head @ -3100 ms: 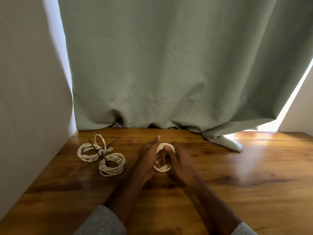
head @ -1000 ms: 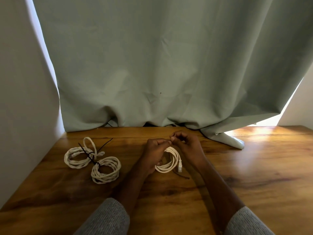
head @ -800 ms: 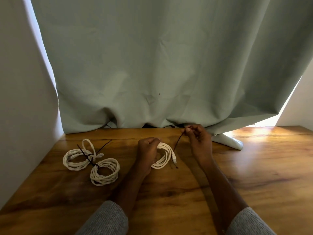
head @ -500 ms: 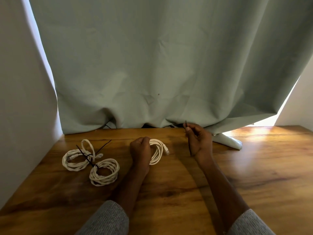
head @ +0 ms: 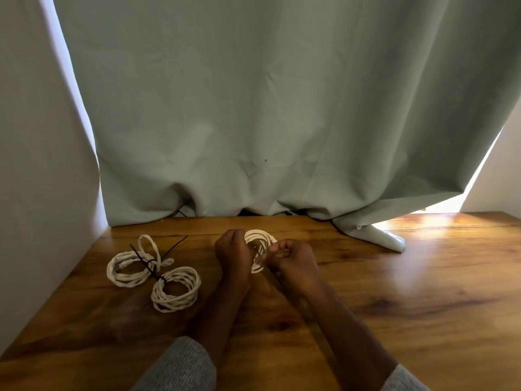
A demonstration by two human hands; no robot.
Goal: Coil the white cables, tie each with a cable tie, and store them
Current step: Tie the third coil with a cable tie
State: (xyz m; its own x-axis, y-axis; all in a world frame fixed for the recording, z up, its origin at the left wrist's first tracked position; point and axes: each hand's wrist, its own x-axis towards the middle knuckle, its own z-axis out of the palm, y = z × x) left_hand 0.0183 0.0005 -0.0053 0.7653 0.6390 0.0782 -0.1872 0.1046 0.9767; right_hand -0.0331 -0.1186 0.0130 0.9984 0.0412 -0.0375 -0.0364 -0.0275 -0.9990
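Wooden table [head: 394, 292] | left hand [head: 232, 253] grips cable coil [head: 259, 244] | right hand [head: 293, 258] pinches at coil

Surface: a wooden table [head: 394, 306], glossy, with dark grain patches and a bright glare at its far right. Two white cable coils rest on its left part, touching: the farther coil [head: 132, 268] and the nearer coil [head: 176, 289], each bound by a black cable tie [head: 146, 263]. A green curtain's hem [head: 377, 238] lies on the far edge.
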